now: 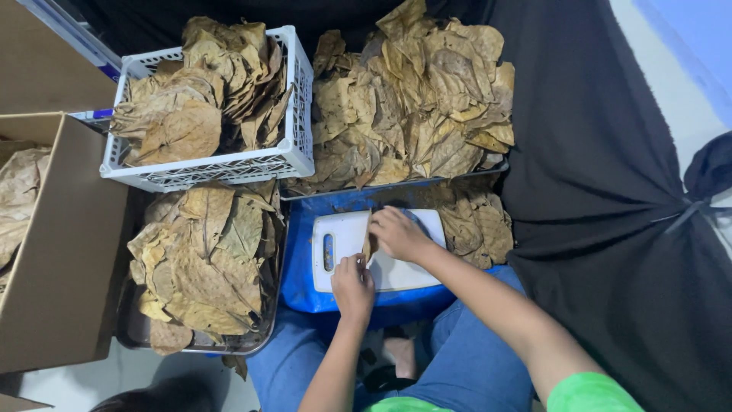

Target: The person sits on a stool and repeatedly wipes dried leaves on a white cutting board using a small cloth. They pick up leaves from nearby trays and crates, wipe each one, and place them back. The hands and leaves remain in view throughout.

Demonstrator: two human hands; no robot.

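Head view: a narrow dried leaf stands on a white cutting board, which lies on a blue lid. Left hand pinches the leaf's near end; right hand curls over its far end, fingers pressed together. Heaped leaf trays lie left and far. Judgement: keep the leaf flat and taut; brittle edges may crack.

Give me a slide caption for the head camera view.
Both hands, left hand and right hand, hold a dried leaf on a white cutting board among heaped leaves.
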